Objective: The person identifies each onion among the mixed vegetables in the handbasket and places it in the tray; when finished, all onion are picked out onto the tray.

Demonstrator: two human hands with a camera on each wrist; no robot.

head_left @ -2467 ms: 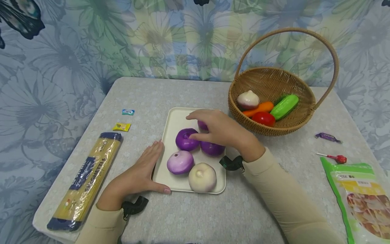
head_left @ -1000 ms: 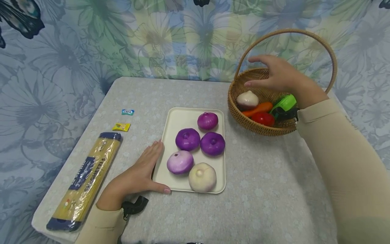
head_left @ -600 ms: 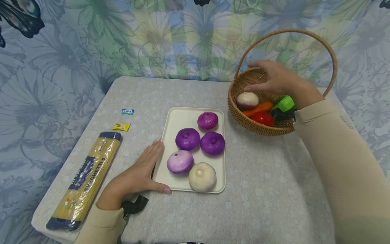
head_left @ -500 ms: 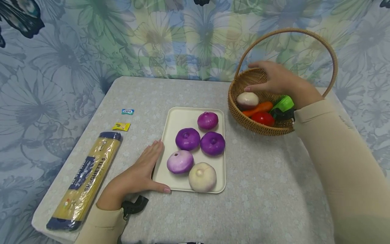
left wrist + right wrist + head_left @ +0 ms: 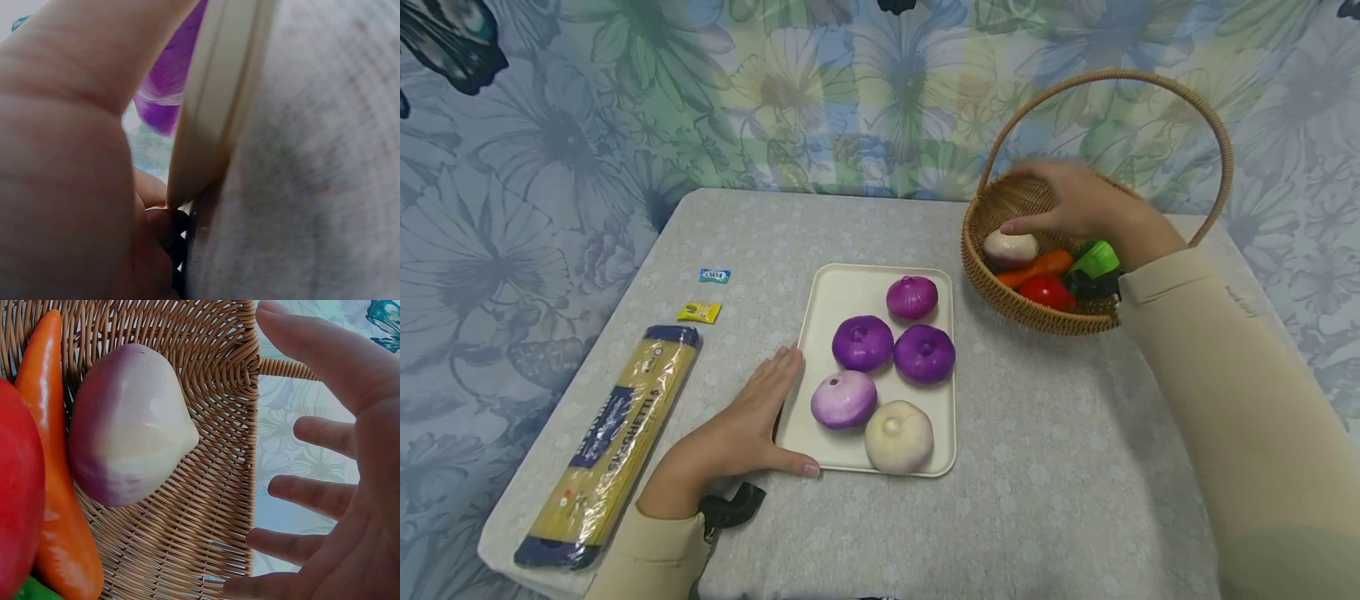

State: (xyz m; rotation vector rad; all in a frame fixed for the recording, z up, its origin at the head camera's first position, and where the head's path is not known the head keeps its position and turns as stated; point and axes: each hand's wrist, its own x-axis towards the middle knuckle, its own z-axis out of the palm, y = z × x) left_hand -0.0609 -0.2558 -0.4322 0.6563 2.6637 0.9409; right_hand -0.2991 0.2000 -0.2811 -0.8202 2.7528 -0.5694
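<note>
My left hand point(image 5: 748, 421) rests against the left edge of a cream tray point(image 5: 880, 279), fingers straight along the side and thumb at the front corner. On the tray sit several purple onions point(image 5: 862, 342), one paler than the others, and a cream-white bulb point(image 5: 898, 437). Over the wicker basket point(image 5: 1030, 314) hovers my right hand point(image 5: 1075, 200), thumb and fingers spread. Just below its thumb lies a white-and-purple bulb point(image 5: 128, 428) like a turnip; the right wrist view shows a gap between it and the fingers. An orange carrot point(image 5: 56, 462) lies beside this bulb.
The basket also holds a red tomato point(image 5: 1047, 292) and a green cucumber-like vegetable point(image 5: 1096, 259), and its tall handle point(image 5: 1112, 75) arches over the hand. Left of the tray lie a spaghetti pack point(image 5: 610, 446), a yellow wrapped candy point(image 5: 699, 312) and a blue one point(image 5: 715, 276).
My right hand has gone from above the onions on the tray to the basket, then lowered slightly toward the white-and-purple bulb. The left hand stays at the tray's edge.
</note>
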